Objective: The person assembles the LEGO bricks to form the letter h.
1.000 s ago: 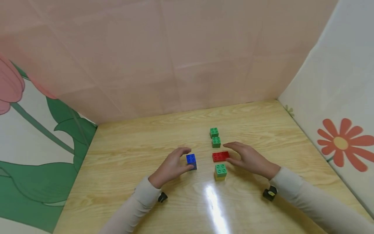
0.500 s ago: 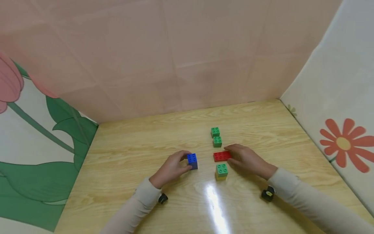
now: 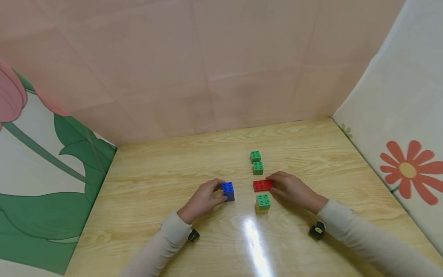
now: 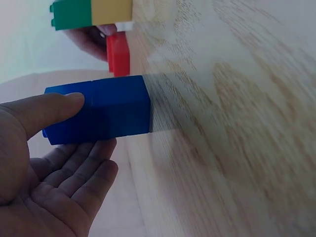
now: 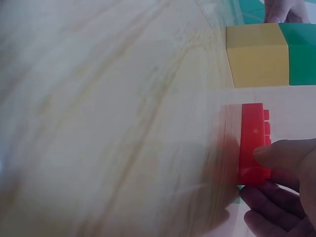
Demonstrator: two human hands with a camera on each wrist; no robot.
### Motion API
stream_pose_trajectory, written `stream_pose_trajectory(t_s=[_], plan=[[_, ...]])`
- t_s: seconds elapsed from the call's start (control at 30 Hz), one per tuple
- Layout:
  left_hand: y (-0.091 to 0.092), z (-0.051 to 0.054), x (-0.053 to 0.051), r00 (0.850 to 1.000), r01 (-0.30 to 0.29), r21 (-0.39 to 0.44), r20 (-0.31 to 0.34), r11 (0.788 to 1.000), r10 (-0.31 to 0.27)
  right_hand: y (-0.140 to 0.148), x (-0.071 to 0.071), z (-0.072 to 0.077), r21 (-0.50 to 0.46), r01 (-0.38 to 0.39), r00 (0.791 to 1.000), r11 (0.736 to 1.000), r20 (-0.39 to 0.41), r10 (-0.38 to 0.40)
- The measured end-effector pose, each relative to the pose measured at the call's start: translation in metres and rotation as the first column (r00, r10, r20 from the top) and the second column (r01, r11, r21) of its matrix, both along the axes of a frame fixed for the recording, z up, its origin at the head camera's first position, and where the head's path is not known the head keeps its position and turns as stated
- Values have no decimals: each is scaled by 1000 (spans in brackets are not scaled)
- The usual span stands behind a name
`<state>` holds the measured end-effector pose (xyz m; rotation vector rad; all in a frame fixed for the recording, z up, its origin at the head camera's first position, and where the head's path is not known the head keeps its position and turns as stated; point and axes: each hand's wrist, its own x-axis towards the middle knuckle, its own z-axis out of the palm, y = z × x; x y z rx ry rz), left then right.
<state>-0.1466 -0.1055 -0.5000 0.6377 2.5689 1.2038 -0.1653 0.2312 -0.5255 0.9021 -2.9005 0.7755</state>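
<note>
Thumb and fingers of my left hand [image 3: 204, 198] pinch a blue block [image 3: 228, 191] that stands on the table; in the left wrist view the blue block [image 4: 101, 108] looks like two stacked bricks. My right hand [image 3: 294, 190] holds the right end of a flat red brick [image 3: 262, 185] between thumb and fingers. In the right wrist view the red brick [image 5: 253, 143] lies on the table, with the thumb on its near side. Just in front of the red brick is a green brick on a yellow one [image 3: 263, 204].
Behind the red brick stand two small green bricks [image 3: 257, 168] [image 3: 255, 156], one behind the other. The wooden table [image 3: 166, 165] meets a pink cloth wall [image 3: 207, 77] at the back and a white wall with a red flower [image 3: 407, 170] at the right.
My left hand has closed its fingers and thumb on the blue block. My right hand has taken hold of the red brick's right end. The bricks have hardly moved.
</note>
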Motion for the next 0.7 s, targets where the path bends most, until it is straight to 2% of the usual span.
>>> stream_pose_trajectory(t_s=[0.37,0.5,0.7], plan=[[2,0,0,999,5,10,32,1000,-5,2,4,8,-29,-5,1000,1000,-27,4],[3,-3,1,999,22,18,40,1000,-23,3,8,17,-47,-10,999,999,-43,8],[6,0,3,998,57,24,30,998,-58,-1,15,37,-97,-35,995,995,-99,26]])
